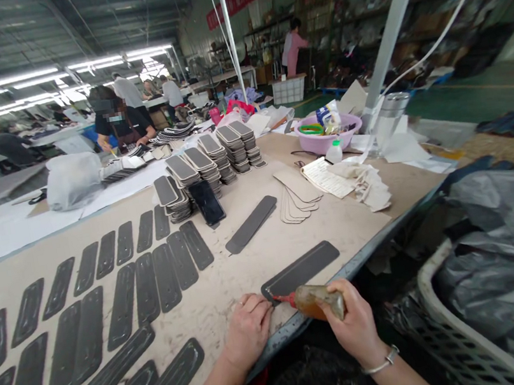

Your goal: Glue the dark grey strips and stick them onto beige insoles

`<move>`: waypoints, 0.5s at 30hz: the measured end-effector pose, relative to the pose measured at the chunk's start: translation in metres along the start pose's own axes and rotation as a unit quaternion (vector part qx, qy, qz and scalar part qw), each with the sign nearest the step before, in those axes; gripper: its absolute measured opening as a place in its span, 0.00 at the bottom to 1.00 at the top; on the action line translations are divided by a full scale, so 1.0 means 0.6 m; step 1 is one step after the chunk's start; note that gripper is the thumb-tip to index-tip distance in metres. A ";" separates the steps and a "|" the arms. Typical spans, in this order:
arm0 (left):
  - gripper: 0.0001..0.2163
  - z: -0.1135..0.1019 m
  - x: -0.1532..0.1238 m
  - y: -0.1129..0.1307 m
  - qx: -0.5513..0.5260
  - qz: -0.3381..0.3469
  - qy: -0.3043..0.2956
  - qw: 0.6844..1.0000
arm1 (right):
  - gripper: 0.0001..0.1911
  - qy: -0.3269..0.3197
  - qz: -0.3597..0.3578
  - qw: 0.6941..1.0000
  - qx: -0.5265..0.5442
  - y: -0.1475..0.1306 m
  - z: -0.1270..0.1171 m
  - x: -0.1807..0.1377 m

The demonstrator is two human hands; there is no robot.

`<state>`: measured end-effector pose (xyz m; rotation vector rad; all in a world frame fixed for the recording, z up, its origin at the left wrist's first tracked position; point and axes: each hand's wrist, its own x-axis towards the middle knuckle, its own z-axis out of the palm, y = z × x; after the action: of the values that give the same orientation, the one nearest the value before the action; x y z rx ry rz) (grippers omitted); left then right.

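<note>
A squeeze bottle of amber glue [308, 302] with a red nozzle is gripped in my right hand [357, 325]. The nozzle's tip meets the near left end of a dark grey rounded strip [302, 270], which lies at the table's front edge. At that same end, my left hand [248, 330] holds the strip down with bent fingers pressed together; its thumb is mostly hidden. Just beyond lies another grey strip [252, 224]. Rows of similar strips [146, 287], many with shiny wet lines along their borders, cover the table to the left.
Stacks of grey-topped pieces [208, 161] stand behind, a phone [207, 201] leaning there. Fanned beige pieces [299, 196], a notebook [327, 177], crumpled cloth [365, 186] and a pink basin [330, 136] lie farther right. A plastic basket [435, 269] stands beside the table. A co-worker [123, 119] sits across.
</note>
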<state>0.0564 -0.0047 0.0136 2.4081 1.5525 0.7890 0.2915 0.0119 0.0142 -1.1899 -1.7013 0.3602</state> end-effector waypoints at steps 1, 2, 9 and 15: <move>0.09 0.001 0.000 0.000 0.000 0.001 0.002 1.000 | 0.07 -0.002 0.001 1.000 -0.001 -0.001 -0.004 -0.004; 0.09 0.002 0.000 -0.001 -0.001 0.005 0.004 1.000 | 0.07 -0.004 0.003 1.000 0.000 -0.002 -0.007 -0.007; 0.08 0.012 -0.004 -0.012 0.001 0.029 0.029 0.999 | 0.06 0.028 0.022 0.998 -0.047 0.019 -0.037 0.002; 0.07 0.013 -0.006 -0.016 0.010 0.038 0.036 0.999 | 0.10 0.108 0.038 0.982 -0.148 0.087 -0.093 0.027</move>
<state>0.0515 -0.0024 0.0016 2.4910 1.5089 0.8875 0.3661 0.0348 0.0129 -1.4581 -1.5582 0.0192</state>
